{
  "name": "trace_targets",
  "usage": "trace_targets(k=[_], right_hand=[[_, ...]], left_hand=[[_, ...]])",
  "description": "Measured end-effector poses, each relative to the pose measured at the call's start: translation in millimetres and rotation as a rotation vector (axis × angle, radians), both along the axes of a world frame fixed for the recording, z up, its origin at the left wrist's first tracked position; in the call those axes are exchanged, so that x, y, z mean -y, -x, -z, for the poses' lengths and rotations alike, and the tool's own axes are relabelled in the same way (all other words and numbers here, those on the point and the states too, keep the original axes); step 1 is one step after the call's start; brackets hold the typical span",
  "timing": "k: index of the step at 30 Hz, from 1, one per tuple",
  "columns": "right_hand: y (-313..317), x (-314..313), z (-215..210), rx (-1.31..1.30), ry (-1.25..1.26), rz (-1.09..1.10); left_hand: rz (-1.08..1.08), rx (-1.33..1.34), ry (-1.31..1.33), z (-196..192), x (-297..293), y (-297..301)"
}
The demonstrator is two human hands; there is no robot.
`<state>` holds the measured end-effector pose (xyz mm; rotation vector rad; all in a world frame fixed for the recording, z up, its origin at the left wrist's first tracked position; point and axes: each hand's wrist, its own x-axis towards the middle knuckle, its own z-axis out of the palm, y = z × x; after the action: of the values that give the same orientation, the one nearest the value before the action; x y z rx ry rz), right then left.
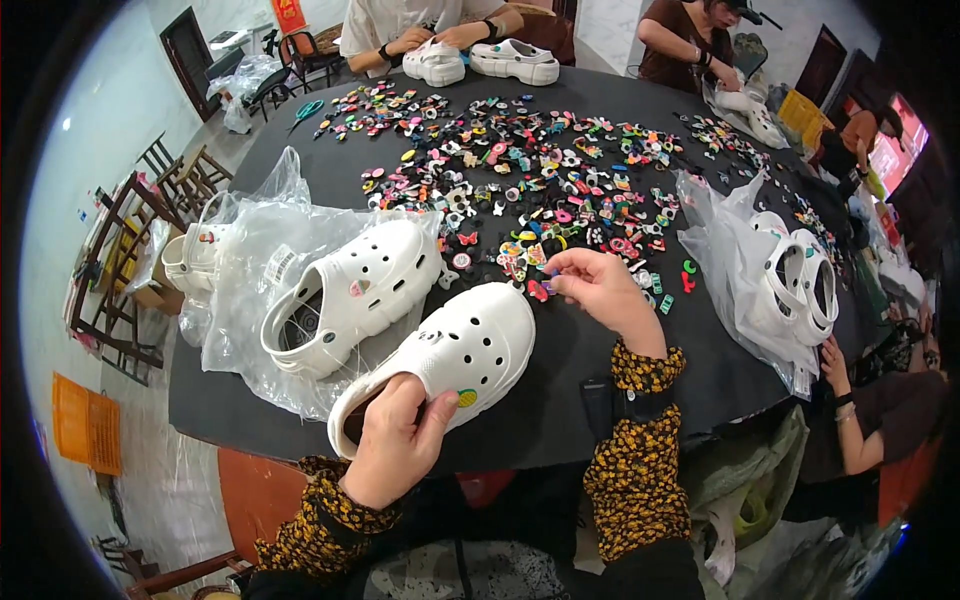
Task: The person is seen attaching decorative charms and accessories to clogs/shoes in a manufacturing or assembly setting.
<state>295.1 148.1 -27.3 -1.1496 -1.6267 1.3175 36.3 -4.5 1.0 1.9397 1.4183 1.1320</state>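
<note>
My left hand [398, 440] grips a white clog [482, 350], its fingers inside the opening and its thumb on the outer side. A yellow-green oval charm [467, 398] sits in the clog's side, close to my thumb. At the near edge of a spread of loose shoe charms [545, 180], my right hand [610, 300] is closed in a pinch, with a small purple-blue charm [553, 274] at its fingertips. Another white clog [385, 275], bearing a pinkish charm, lies on clear plastic to the left of the held one.
Clear plastic bags [270, 290] lie on the black table [540, 430] at left. At right, a bag [720, 250] lies around a white clog pair [800, 285]. Teal scissors [308, 112] rest at the far left. Other people handle white clogs [515, 62] across the table.
</note>
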Motion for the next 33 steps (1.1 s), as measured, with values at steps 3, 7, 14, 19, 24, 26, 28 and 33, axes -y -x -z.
trace_targets(k=[3, 7, 14, 19, 24, 26, 28, 33], right_hand=[[9, 17, -26, -0.137, 0.015, -0.101], [26, 35, -37, -0.302, 0.111, -0.222], [58, 44, -22, -0.016, -0.319, -0.21], [56, 44, -22, 0.177, -0.634, -0.102], [56, 43, -22, 0.146, -0.665, -0.176], [55, 44, -23, 0.165, -0.673, -0.179], [55, 42, -18, 0.139, -0.663, -0.142], [53, 41, -20, 0.028, -0.415, -0.11]], left_hand=[[-0.017, -0.009, -0.023, 0, -2, 2], [-0.021, 0.045, 0.014, -4, -7, 2], [-0.01, 0.102, 0.046, 2, -18, 9], [-0.003, 0.112, 0.061, 0, -19, 8], [-0.027, 0.115, 0.07, 4, -19, 12], [-0.023, 0.129, 0.107, 2, -20, 11], [-0.02, 0.128, 0.095, 3, -20, 11], [-0.015, 0.136, 0.088, 2, -20, 11]])
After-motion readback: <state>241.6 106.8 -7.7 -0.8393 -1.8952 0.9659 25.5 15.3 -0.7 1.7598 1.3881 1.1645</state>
